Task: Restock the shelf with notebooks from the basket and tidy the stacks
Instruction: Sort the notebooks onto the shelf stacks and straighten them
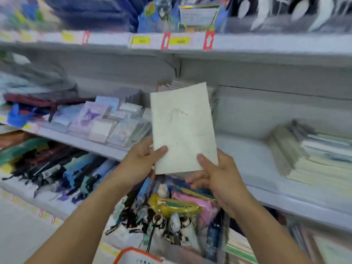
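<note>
Pale notebook upright, lower corners in left hand and right hand grip

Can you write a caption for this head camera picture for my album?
Both hands hold a pale notebook upright before a store shelf.

yellow price tag — "10.00", blurred

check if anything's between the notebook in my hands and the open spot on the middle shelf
Nothing visible blocks it. The pale notebook is held upright by the left hand and right hand, in front of the middle shelf. The bare shelf patch lies just to its right, before the stack of notebooks. More notebooks stand behind it.
</note>
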`<move>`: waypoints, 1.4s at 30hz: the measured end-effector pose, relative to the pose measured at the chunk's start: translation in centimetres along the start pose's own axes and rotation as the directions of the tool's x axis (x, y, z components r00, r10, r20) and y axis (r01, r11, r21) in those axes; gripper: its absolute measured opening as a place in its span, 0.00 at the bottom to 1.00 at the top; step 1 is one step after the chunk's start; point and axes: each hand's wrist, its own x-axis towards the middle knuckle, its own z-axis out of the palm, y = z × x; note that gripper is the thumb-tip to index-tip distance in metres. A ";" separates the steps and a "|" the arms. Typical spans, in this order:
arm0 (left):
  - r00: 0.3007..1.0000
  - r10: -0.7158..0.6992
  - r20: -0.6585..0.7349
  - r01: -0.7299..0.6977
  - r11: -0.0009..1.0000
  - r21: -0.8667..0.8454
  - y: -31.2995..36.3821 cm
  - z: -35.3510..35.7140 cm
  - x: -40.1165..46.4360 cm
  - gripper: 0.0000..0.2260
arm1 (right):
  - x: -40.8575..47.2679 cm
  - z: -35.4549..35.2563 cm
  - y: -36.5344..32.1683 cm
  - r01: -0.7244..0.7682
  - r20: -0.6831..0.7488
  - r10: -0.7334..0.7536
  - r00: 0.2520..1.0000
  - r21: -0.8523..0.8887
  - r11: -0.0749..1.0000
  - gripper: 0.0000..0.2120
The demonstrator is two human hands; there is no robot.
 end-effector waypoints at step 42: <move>0.161 -0.924 -0.346 0.974 0.205 -0.093 -36.4 5.6 -28.1 0.24 | -20.7 -4.1 33.4 -0.849 -0.457 0.722 0.519 -0.371 0.376 0.36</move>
